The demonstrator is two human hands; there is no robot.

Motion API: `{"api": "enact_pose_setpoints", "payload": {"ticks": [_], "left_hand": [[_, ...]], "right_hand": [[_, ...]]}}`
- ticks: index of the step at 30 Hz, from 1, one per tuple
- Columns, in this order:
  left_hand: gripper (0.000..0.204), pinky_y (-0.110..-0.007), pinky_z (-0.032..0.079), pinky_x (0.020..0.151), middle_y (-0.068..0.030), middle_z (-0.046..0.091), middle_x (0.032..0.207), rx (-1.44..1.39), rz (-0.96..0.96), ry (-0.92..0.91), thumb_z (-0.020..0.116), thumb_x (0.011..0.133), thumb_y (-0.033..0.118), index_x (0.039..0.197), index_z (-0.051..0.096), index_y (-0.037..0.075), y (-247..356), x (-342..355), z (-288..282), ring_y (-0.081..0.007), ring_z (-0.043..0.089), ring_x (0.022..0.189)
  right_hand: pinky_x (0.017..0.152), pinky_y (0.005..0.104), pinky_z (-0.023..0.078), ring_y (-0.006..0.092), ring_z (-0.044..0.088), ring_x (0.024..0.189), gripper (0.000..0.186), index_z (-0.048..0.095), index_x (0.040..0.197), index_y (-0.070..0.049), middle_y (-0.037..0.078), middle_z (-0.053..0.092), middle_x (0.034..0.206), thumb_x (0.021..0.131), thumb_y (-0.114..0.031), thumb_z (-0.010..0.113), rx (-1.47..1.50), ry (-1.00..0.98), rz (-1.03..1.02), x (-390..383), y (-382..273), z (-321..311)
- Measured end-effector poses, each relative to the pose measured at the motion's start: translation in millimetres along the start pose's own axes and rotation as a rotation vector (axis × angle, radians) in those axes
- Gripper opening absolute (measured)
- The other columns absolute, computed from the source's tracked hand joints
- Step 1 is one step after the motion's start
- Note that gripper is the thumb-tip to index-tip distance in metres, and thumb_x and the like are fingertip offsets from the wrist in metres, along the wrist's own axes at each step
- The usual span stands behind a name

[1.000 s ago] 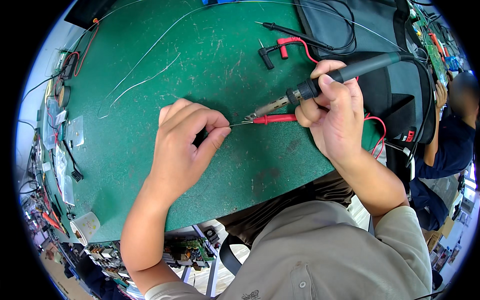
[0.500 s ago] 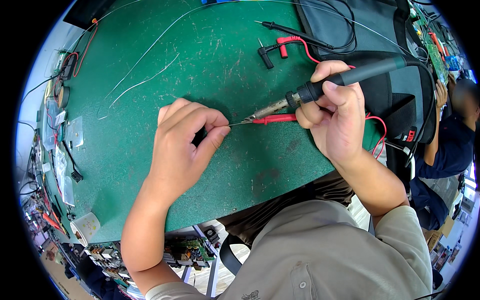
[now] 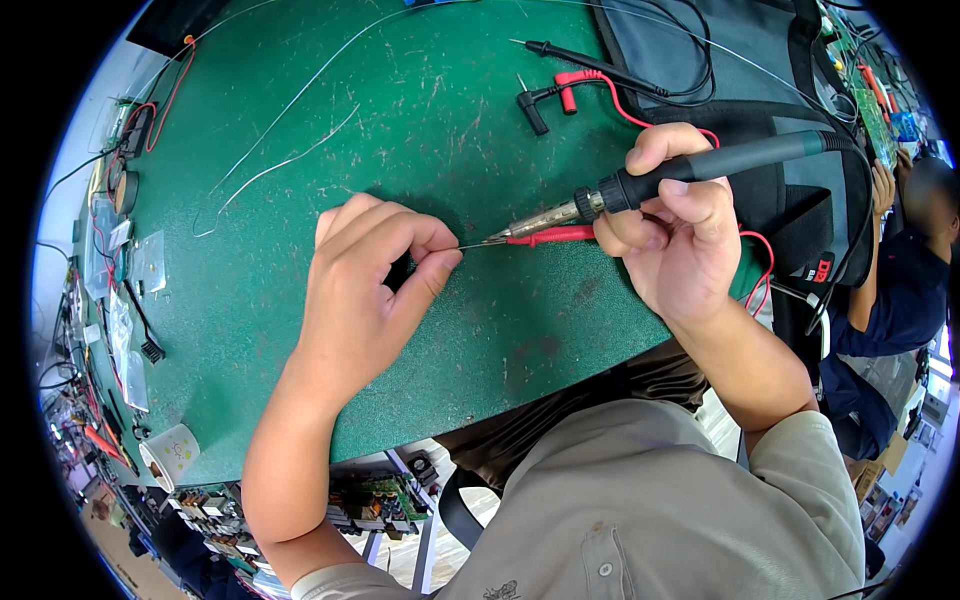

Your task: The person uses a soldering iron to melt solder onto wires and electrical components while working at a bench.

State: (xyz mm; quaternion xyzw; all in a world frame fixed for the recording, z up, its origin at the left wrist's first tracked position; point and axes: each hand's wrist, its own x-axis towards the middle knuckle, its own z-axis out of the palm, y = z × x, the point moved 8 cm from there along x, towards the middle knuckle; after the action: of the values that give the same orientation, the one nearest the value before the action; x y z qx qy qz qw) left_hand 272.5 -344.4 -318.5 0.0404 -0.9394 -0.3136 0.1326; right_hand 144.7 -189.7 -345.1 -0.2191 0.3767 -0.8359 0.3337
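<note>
My left hand (image 3: 375, 275) is closed in a pinch on a thin wire (image 3: 474, 246), whose end points right. A soldering iron (image 3: 650, 185) with a dark handle and metal barrel is in my closed right hand (image 3: 680, 225). Its tip meets the wire and the metal end of a red test probe (image 3: 552, 236) just above the mat. Behind my right fingers, the probe's back part is hidden; I cannot tell if they grip it too. Its red lead comes out to the right of my hand.
A green work mat (image 3: 400, 140) covers the table. Beyond lie a black test probe (image 3: 595, 68), its plugs (image 3: 535, 110) and a loose silvery wire (image 3: 290, 160). A dark bag (image 3: 790, 170) fills the right side. A paper cup (image 3: 172, 455) stands left; a co-worker (image 3: 900, 270) sits right.
The soldering iron's handle has tilted slightly lower and to the right in my right hand, with its tip staying at the wire. My left hand has barely moved.
</note>
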Motion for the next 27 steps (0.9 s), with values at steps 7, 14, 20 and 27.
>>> {"api": "enact_pose_setpoints", "payload": {"ticks": [7, 14, 20, 27], "left_hand": [[0.011, -0.034, 0.039, 0.077, -0.0035, 0.060, 0.075, 0.002, -0.007, -0.002, 0.073, 0.076, 0.006, 0.081, 0.064, 0.006, 1.0, 0.0, -0.5, -0.0205, 0.054, 0.076], [0.011, -0.034, 0.039, 0.077, -0.0033, 0.060, 0.075, 0.004, -0.016, -0.007, 0.073, 0.076, 0.006, 0.082, 0.064, 0.006, 0.3, 0.1, 0.1, -0.0202, 0.055, 0.077], [0.011, -0.034, 0.039, 0.077, -0.0033, 0.060, 0.075, 0.003, -0.019, -0.002, 0.073, 0.076, 0.006, 0.082, 0.064, 0.006, 0.2, 0.0, 0.2, -0.0203, 0.055, 0.077], [0.011, -0.034, 0.039, 0.077, -0.0032, 0.060, 0.074, 0.005, -0.011, 0.001, 0.073, 0.076, 0.007, 0.081, 0.064, 0.006, -0.2, -0.5, 0.5, -0.0203, 0.054, 0.076]], "right_hand": [[0.044, 0.0258, 0.025, 0.0064, 0.028, 0.048, 0.015, 0.049, 0.098, 0.000, 0.001, 0.038, 0.061, 0.087, -0.006, 0.042, 0.037, -0.007, -0.007, -0.4, -0.2, -0.2], [0.044, 0.0261, 0.025, 0.0071, 0.028, 0.048, 0.017, 0.048, 0.098, 0.001, 0.002, 0.039, 0.069, 0.086, -0.009, 0.042, 0.006, -0.041, -0.011, -0.5, -1.6, 0.4], [0.045, 0.0264, 0.025, 0.0078, 0.028, 0.048, 0.019, 0.046, 0.099, 0.002, 0.003, 0.039, 0.076, 0.086, -0.011, 0.043, 0.006, -0.086, -0.005, -0.6, -1.1, -0.5], [0.045, 0.0258, 0.024, 0.0070, 0.027, 0.048, 0.017, 0.049, 0.095, 0.003, 0.000, 0.035, 0.059, 0.084, -0.005, 0.040, 0.051, -0.006, 0.001, -0.8, -1.7, 0.4]]}}
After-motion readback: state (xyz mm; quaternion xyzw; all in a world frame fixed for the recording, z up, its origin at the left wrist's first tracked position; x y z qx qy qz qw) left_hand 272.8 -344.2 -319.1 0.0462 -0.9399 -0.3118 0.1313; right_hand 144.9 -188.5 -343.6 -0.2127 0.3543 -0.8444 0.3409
